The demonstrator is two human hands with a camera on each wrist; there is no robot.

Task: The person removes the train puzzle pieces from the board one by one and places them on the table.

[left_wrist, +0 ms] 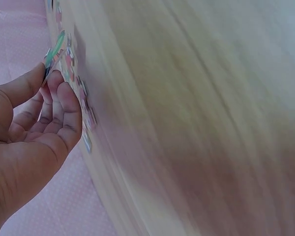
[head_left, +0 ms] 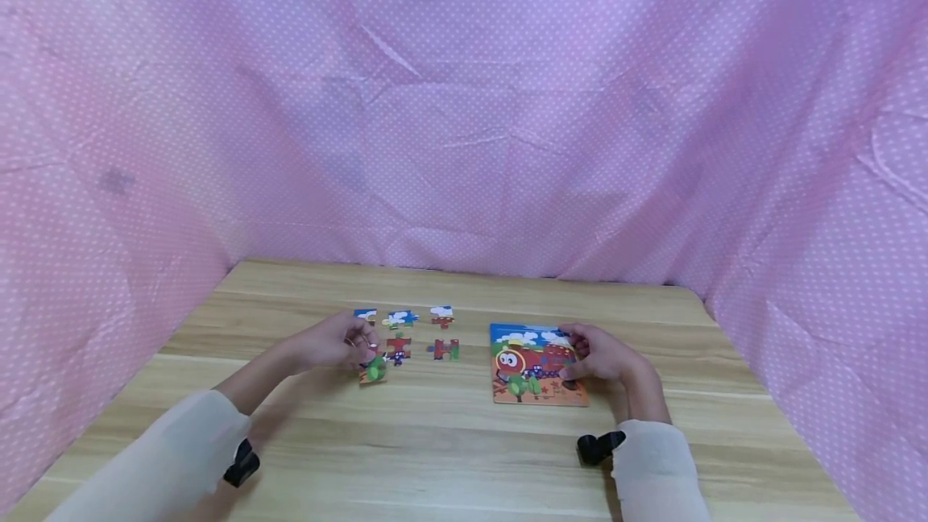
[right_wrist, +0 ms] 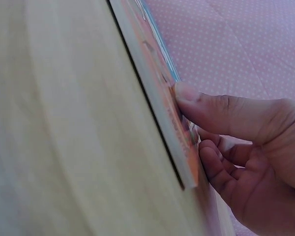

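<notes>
My left hand [head_left: 341, 342] pinches a jigsaw piece [head_left: 374, 369] with green and orange print between thumb and fingers. In the left wrist view, that piece [left_wrist: 54, 51] stands tilted at the fingertips. Several loose jigsaw pieces [head_left: 398, 346] lie in two rough rows beside the hand, printed with blue sky, clouds and red parts. To the right is a square picture puzzle board [head_left: 518, 389] with a red cartoon train. My right hand [head_left: 609, 361] holds its right side. The thumb rests on the board's face [right_wrist: 157, 64], while the other fingers curl by its edge, partly hidden.
A light wooden table [head_left: 435, 449] carries everything. Pink dotted cloth [head_left: 464, 143] hangs behind it and along both sides. A black wrist device [head_left: 600, 448] sits by the right sleeve, and another [head_left: 242, 464] by the left.
</notes>
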